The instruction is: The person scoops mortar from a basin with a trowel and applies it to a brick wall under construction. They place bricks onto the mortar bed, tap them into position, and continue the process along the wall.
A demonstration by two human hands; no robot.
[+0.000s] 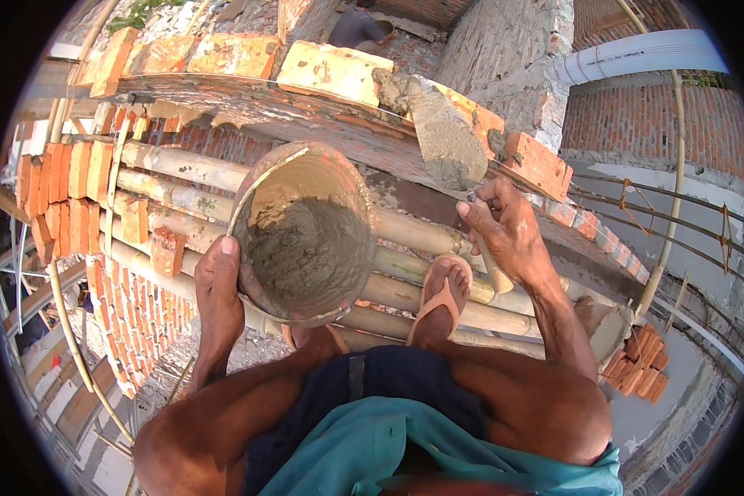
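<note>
The left hand is gripping the side of a round bucket, its thumb resting near the rim and its other fingers mostly hiding from view. Wet grey mortar is filling the bucket's lower part, just right of that hand. The right hand is closing around a trowel, whose mortar-smeared blade is extending ahead of the hand, its tip meeting a mortar dab on the brick wall. Bamboo poles are running beneath and between both hands. Stacked bricks are standing beyond the left hand, farther left; a brick pile is lying right of the right forearm.
</note>
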